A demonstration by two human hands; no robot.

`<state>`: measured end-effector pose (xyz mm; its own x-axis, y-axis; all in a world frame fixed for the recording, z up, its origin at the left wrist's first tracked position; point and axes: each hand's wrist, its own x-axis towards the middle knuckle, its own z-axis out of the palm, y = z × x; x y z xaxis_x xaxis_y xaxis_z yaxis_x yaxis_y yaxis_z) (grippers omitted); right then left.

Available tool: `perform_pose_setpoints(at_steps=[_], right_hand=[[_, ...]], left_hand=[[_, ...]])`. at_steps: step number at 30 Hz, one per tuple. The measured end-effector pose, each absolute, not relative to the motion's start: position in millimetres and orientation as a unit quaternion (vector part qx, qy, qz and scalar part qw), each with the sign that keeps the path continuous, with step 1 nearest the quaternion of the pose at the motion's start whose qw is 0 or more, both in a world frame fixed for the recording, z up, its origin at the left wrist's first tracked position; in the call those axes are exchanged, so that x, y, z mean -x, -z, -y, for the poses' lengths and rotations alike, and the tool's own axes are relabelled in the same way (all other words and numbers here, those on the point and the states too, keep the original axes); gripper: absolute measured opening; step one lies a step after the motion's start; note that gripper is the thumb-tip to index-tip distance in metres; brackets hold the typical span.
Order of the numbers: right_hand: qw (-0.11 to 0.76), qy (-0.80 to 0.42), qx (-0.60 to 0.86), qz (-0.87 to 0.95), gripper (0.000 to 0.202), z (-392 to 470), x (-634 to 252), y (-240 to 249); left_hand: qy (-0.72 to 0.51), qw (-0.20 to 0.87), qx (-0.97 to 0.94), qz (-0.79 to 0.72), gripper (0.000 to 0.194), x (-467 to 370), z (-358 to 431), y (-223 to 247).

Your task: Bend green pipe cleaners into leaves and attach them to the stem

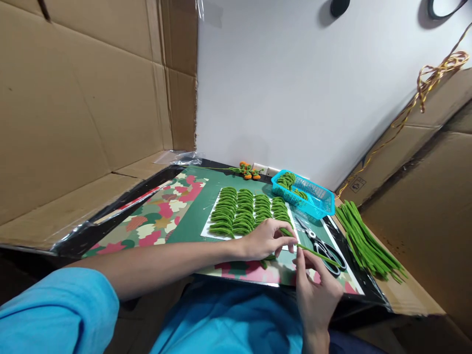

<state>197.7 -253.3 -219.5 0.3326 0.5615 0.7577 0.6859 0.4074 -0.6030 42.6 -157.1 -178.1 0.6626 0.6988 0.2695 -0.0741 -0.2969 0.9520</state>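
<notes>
1. Green stem (317, 253): one, at the near right of the table (214, 177), pinched by the fingers of both hands and slanting over the scissors' handles.
2. Curved green pieces (245, 209): four columns on one white sheet (207, 229), too tightly packed to count surely.
3. Scissors (312, 235): one pair, just right of the sheet, blades pointing far.
4. Blue basket (327, 209): one, at the far right, holding more curved pieces, mostly in its left part.
5. Loose green stems (368, 241): one bundle, right of the table, too many to count.
6. Left hand (271, 239): palm down, wrist over the sheet's near edge, fingers bent.
7. Right hand (319, 287): nearer, reaching up, thumb against the stem.
</notes>
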Motion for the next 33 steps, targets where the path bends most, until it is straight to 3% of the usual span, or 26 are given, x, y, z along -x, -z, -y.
perform_pose_setpoints(at_steps=[6,13,19,25,33], right_hand=[[0.574,0.019,0.541,0.614,0.026,257,-203,216],[0.558,0.056,0.516,0.647,0.017,254,-220,210],[0.629,0.038,0.512,0.584,0.015,252,-222,213],[0.677,-0.067,0.487,0.548,0.015,254,-214,213],[0.684,-0.013,0.457,0.569,0.009,252,-209,213]], left_hand=[[-0.334,0.525,-0.747,-0.233,0.042,-41,160,173],[-0.289,0.599,-0.719,-0.201,0.047,-42,155,169],[-0.285,0.657,-0.673,-0.186,0.051,-45,149,170],[-0.303,0.629,-0.688,-0.201,0.047,-43,153,164],[-0.302,0.679,-0.638,-0.200,0.047,-41,151,168]])
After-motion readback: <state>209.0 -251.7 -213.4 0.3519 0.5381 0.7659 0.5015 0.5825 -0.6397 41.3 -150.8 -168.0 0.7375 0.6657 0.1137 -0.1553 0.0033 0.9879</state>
